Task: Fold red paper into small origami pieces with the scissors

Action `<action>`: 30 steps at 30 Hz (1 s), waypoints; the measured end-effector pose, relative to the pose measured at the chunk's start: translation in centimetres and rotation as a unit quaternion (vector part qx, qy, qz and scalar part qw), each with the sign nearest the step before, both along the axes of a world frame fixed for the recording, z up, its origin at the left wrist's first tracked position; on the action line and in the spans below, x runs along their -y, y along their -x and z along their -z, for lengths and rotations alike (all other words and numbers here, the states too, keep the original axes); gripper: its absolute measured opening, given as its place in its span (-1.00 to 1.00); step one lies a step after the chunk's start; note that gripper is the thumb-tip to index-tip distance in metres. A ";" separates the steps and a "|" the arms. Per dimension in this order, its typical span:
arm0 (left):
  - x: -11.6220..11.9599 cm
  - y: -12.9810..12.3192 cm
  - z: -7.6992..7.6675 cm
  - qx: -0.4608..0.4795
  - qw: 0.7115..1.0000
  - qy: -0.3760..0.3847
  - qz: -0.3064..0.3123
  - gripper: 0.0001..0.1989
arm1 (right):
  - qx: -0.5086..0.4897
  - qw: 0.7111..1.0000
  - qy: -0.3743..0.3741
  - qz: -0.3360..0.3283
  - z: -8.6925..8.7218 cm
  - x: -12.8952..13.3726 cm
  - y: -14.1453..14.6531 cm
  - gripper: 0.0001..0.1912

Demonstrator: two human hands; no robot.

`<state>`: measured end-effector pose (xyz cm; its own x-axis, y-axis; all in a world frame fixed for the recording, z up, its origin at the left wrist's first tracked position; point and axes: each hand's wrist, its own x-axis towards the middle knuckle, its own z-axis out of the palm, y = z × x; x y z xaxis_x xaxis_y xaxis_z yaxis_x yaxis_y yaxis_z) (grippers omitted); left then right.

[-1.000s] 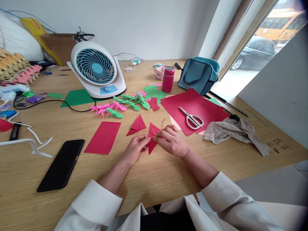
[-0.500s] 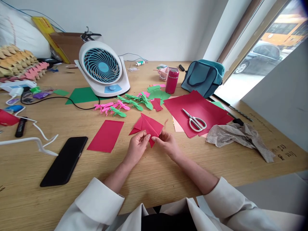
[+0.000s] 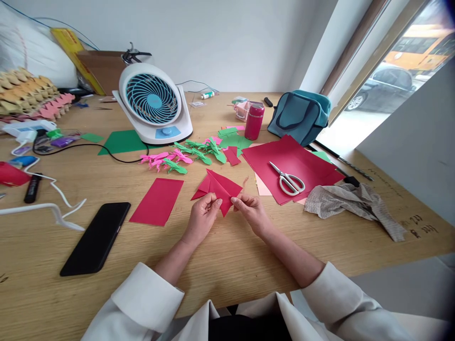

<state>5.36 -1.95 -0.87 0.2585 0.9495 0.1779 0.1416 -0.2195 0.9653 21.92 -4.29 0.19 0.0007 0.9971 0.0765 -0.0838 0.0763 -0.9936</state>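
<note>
A folded sheet of red paper (image 3: 222,187) with creased triangular flaps is held just above the table between my two hands. My left hand (image 3: 205,213) pinches its lower left side between thumb and fingers. At the right corner, my right hand (image 3: 251,212) grips it with the thumb on top and the fingers partly hidden behind. To the left lies a flat red paper rectangle (image 3: 157,201). Beyond the folded piece sit several pink and green folded paper figures (image 3: 195,152) and a small red paper strip (image 3: 232,155).
White-handled scissors (image 3: 289,180) rest on large red sheets (image 3: 295,156) at the right, beside a crumpled cloth (image 3: 348,203). A black phone (image 3: 95,239) lies at the left. Farther back stand a white fan (image 3: 154,102), a red flask (image 3: 254,121) and a teal bag (image 3: 300,116).
My right thumb has slid outward to the right along the folded paper, showing more of its lower point. My left hand keeps its pinch in nearly the same place.
</note>
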 end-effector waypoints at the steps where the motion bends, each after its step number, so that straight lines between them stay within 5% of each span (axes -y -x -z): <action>1: 0.0 0.0 0.0 0.001 1.000 0.001 -0.001 -0.65 | 0.003 1.000 0.001 0.000 0.0 0.0 0.0 -0.56; 10: 0.4 -0.4 -0.1 -0.055 0.997 -0.042 0.025 -0.68 | -0.149 0.988 0.044 -0.006 0.4 -0.4 1.0 -0.61; 30: 0.1 -0.3 0.0 -0.122 0.987 -0.081 0.067 -0.69 | -0.142 0.985 0.102 -0.001 0.2 -1.0 -0.7 -0.66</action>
<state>5.69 -2.01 -0.88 0.4329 0.8685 0.2413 0.3251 -0.4001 0.8569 22.64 -3.31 -0.03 -0.0092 0.9916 -0.1287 -0.3608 -0.1233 -0.9245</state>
